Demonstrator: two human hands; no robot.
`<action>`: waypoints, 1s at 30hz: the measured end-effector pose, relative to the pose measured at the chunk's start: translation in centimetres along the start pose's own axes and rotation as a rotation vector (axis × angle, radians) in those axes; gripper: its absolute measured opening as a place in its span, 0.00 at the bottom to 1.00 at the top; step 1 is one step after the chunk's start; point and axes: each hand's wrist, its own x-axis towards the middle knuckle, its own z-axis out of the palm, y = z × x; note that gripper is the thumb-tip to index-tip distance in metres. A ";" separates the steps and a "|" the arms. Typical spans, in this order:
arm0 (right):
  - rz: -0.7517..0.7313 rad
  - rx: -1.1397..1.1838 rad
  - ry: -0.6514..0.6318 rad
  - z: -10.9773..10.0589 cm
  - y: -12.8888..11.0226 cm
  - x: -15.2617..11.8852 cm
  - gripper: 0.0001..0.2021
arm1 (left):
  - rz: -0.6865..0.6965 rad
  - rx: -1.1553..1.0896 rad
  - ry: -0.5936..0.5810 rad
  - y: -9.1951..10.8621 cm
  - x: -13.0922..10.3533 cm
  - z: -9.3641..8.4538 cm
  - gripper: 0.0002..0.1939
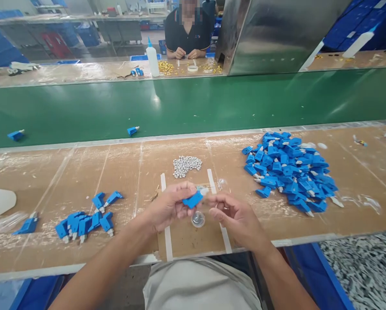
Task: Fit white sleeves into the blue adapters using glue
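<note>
In the head view, my left hand [171, 204] pinches a small blue plastic part [193, 199] over the middle of the bench. My right hand [233, 212] is just right of that part, fingers curled and the tips close to its end. Whatever the right fingertips pinch is too small to make out. Below the blue part sits a small round clear dish [198, 219]. Beyond my hands lies a heap of tiny grey pieces [186, 165]. To the right is a large pile of blue parts with white tips [288, 170]; a smaller group of blue parts [83, 223] lies left.
A green conveyor belt [180, 105] crosses behind the bench [121, 168], carrying two blue parts. Past it, a person [189, 32] works beside a white bottle [152, 60] and gold pieces [166, 67]. A blue bin of grey pieces [362, 267] stands lower right.
</note>
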 end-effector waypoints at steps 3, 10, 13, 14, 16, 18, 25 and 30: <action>0.010 -0.228 0.001 0.7 1.4 0.0 0.11 | 0.047 -0.110 0.077 -0.4 -0.5 -1.9 0.12; -0.027 -0.322 -0.033 2.4 1.9 0.3 0.11 | 0.017 -0.246 0.138 -1.9 -0.7 -4.1 0.10; -0.100 -0.424 -0.025 2.6 1.6 0.1 0.09 | 0.003 -0.267 0.147 -2.3 -0.6 -4.4 0.09; -0.138 -0.457 -0.026 2.7 1.4 -0.1 0.09 | 0.001 -0.276 0.144 -2.4 -0.6 -4.5 0.09; -0.213 -0.497 -0.044 2.8 1.1 -0.4 0.08 | 0.005 -0.293 0.127 -2.5 -0.6 -4.5 0.08; -0.247 -0.503 -0.063 2.9 0.8 -0.6 0.09 | 0.013 -0.304 0.102 -2.7 -0.7 -4.5 0.08; -0.026 -0.150 0.080 1.5 0.9 -0.4 0.08 | 0.030 -0.312 0.016 -3.7 -1.1 -3.5 0.10; -0.072 0.149 0.178 0.9 -0.7 0.3 0.06 | 0.023 -0.279 -0.081 -4.4 -1.0 -2.8 0.09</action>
